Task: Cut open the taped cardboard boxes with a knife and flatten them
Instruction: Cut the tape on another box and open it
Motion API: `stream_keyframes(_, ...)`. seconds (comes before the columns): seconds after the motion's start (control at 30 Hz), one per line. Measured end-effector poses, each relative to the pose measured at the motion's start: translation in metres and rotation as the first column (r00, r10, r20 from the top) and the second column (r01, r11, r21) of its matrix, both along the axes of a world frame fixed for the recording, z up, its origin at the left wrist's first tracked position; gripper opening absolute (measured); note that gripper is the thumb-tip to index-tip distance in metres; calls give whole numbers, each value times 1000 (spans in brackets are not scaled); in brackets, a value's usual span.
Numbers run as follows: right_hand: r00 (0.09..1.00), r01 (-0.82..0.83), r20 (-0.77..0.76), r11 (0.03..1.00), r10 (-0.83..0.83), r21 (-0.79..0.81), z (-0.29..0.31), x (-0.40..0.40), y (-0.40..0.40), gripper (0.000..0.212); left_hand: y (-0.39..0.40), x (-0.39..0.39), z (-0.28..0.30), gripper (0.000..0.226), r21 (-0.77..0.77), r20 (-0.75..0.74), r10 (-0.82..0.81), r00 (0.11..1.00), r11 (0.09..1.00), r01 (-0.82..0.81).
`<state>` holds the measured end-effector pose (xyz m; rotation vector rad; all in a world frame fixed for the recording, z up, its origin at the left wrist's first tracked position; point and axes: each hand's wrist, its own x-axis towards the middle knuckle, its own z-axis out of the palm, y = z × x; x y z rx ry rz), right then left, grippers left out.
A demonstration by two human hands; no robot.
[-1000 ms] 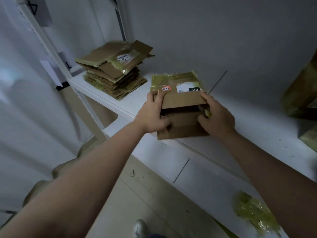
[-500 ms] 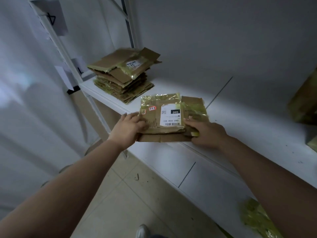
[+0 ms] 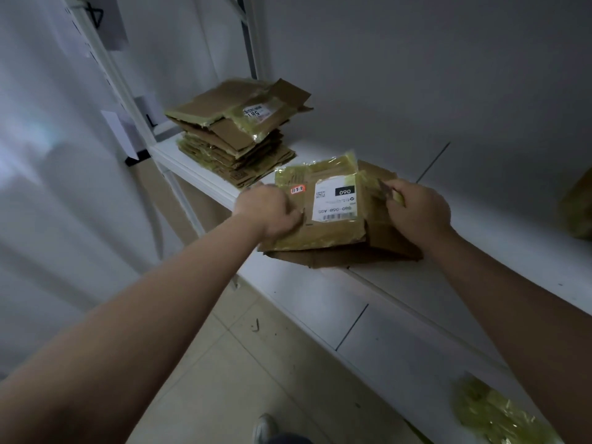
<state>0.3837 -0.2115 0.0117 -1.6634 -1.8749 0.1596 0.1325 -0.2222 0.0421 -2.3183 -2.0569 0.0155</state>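
Note:
A flattened cardboard box (image 3: 323,232) with yellowish tape and a white label marked 090 lies at the front edge of the white shelf (image 3: 480,251). My left hand (image 3: 267,209) grips its left edge with curled fingers. My right hand (image 3: 416,209) holds the right side, fingers curled round a taped flap; a thin object shows at my fingertips, too blurred to name. A stack of flattened boxes (image 3: 237,139) lies further back to the left.
A white upright post (image 3: 134,107) stands at the shelf's left end. A crumpled wad of yellowish tape (image 3: 493,411) lies on the lower shelf at bottom right. Another taped box (image 3: 576,206) sits at the right edge. Tiled floor and my shoe (image 3: 264,427) are below.
The box went from half open and held up to pressed flat on the shelf, label up. My left hand's fingers have curled over its left edge; my right hand shifted to its right flap.

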Motion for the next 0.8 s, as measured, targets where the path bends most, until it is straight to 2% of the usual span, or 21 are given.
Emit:
stream_keyframes(0.07,990,42,131,998,-49,56,2,-7,8,28,11,23,5,43,17,-14,18,1000,1000,-18)
stream_keyframes(0.17,980,12,199,999,-20,41,0,-16,21,34,24,48,-2,67,-10,48,-49,998,999,49)
stream_keyframes(0.27,929,-116,326,975,174,-190,-21,-23,33,52,31,61,-26,72,-50,161,-68,985,996,77)
stream_keyframes(0.33,907,-110,352,938,230,-329,-42,-25,35,63,33,61,-51,70,-98,173,-46,984,993,63)
stream_keyframes(0.43,879,-83,416,934,234,-348,-61,-28,37,69,28,58,-86,69,-97,125,-13,992,995,25)
stream_keyframes(0.67,872,-35,435,916,224,-401,-56,-36,40,66,35,59,-90,71,-98,84,-13,996,995,21)
stream_keyframes(0.8,895,-48,396,928,205,-370,-54,-35,35,66,30,60,-88,70,-85,104,-12,994,996,21)
